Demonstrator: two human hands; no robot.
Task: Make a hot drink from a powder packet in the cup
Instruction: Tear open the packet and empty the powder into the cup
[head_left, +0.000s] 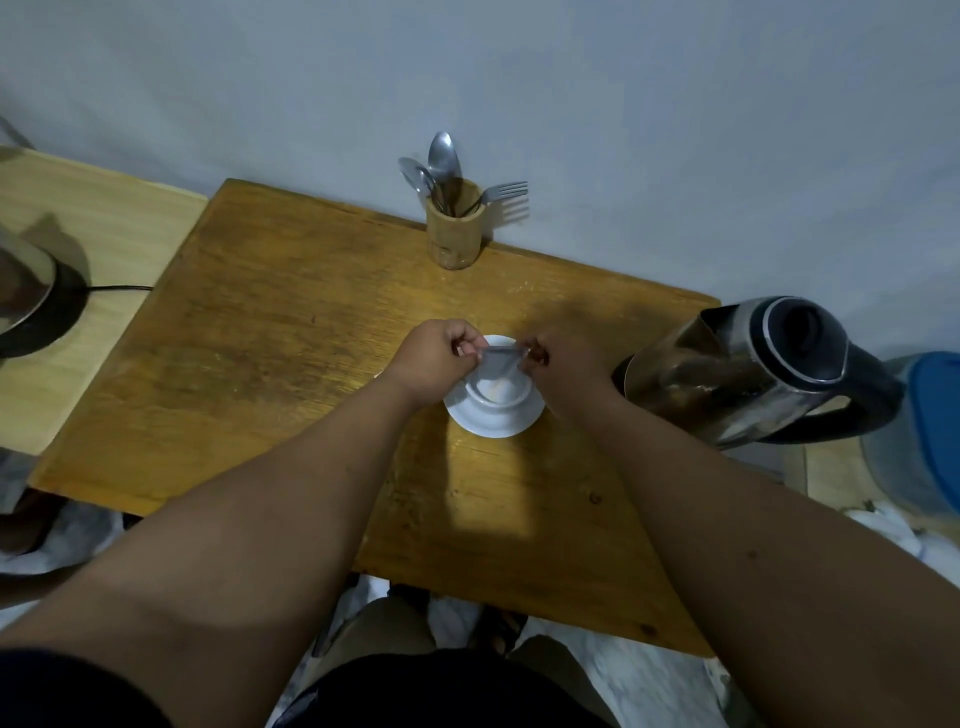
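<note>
Pinching the packet (500, 357) between both hands, we hold it stretched just above the cup (497, 387): our left hand (434, 358) grips its left end with curled fingers, our right hand (563, 364) its right end. Pale powder lies in the cup, which sits on a saucer (493, 421) mid-table (260, 338). A steel kettle (753, 371) stands at our right, a wooden holder (454, 228) with spoons and a fork by the wall.

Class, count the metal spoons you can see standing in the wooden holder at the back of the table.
3, all bowl-up in the round wooden cutlery holder: one tall metal spoon at centre and two shorter overlapping spoons to its left. Others may be hidden inside.
</note>
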